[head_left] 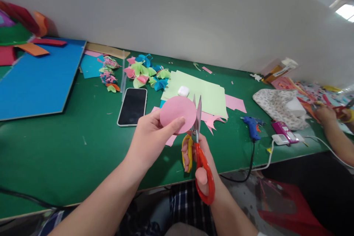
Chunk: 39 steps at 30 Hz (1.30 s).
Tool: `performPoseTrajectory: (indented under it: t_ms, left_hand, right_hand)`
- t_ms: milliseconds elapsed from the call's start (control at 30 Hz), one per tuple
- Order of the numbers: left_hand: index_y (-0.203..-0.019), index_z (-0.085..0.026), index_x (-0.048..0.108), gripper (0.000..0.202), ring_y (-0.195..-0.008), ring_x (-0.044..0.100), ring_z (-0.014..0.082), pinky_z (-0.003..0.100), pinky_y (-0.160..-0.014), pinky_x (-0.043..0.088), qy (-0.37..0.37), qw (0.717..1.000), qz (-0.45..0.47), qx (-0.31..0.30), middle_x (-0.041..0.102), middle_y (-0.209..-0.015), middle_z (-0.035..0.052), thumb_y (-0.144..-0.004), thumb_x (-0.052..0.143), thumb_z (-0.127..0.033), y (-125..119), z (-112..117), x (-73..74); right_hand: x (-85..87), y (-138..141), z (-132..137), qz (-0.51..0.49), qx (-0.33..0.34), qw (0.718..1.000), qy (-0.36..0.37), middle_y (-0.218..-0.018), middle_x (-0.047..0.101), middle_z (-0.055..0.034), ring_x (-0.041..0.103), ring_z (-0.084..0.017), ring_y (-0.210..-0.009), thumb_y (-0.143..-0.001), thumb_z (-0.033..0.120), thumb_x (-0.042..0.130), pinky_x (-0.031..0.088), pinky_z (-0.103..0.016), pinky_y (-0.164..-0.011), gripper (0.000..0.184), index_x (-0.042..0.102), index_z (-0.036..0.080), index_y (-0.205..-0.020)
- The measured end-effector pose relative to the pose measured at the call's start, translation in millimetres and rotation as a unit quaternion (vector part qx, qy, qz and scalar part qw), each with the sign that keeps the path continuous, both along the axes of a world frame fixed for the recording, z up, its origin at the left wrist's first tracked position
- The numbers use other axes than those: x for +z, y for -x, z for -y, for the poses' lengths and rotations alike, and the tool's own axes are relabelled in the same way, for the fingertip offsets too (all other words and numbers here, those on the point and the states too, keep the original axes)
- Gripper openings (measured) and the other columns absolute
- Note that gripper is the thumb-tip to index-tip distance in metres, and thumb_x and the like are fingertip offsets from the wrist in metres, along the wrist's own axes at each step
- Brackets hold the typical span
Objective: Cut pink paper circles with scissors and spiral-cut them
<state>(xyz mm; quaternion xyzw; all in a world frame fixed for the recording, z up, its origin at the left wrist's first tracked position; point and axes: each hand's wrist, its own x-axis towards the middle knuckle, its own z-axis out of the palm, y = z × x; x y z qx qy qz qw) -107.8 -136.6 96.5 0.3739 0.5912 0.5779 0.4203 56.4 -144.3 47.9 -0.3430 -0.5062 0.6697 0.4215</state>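
My left hand pinches a pink paper circle between thumb and fingers, holding it up above the green table. My right hand grips scissors with one yellow and one orange handle. Their blades point upward and touch the circle's right edge. Pink paper offcuts lie on the table just beyond the circle.
A black phone lies left of the circle. Light green sheets carry a white earbud case. Folded paper flowers, a blue board, a blue glue gun and another person's hand at the right.
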Motion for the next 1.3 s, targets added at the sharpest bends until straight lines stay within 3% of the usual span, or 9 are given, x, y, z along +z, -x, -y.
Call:
performPoseTrajectory:
  t_ms: [367,1100,1300]
  left_hand:
    - [-0.083,-0.018,0.077,0.029,-0.061,0.060,0.0112,0.017,-0.051,0.051,-0.007,1.000,0.005,-0.020,0.070,-0.069,-0.0002,-0.072,0.085,-0.045,5.1,-0.3,4.0]
    - [-0.085,-0.019,0.078,0.028,-0.061,0.062,0.0126,0.020,-0.052,0.052,-0.014,1.000,0.008,-0.014,0.072,-0.072,0.0005,-0.073,0.084,-0.044,13.1,-0.8,9.5]
    - [-0.086,-0.018,0.078,0.031,-0.063,0.063,0.0153,0.023,-0.054,0.053,-0.015,1.000,-0.006,0.003,0.073,-0.075,0.0026,-0.072,0.084,-0.044,12.7,-1.3,10.5]
  right_hand:
    - [-2.5,-1.6,1.2,0.004,0.005,1.000,0.006,-0.092,0.054,0.0046,0.039,-0.008,-0.058,-0.045,0.086,0.075,0.031,-0.026,-0.052,0.097,0.058,0.034,-0.125]
    - [-6.0,-1.4,1.7,-0.030,0.016,0.998,0.061,-0.089,0.053,0.0052,0.030,-0.005,-0.051,-0.041,0.080,0.082,0.020,-0.025,-0.045,0.098,0.059,0.033,-0.124]
    - [-5.7,-0.4,1.4,-0.022,0.007,0.997,0.075,-0.087,0.053,0.0046,0.029,-0.005,-0.050,-0.037,0.081,0.082,0.022,-0.024,-0.043,0.102,0.059,0.031,-0.123]
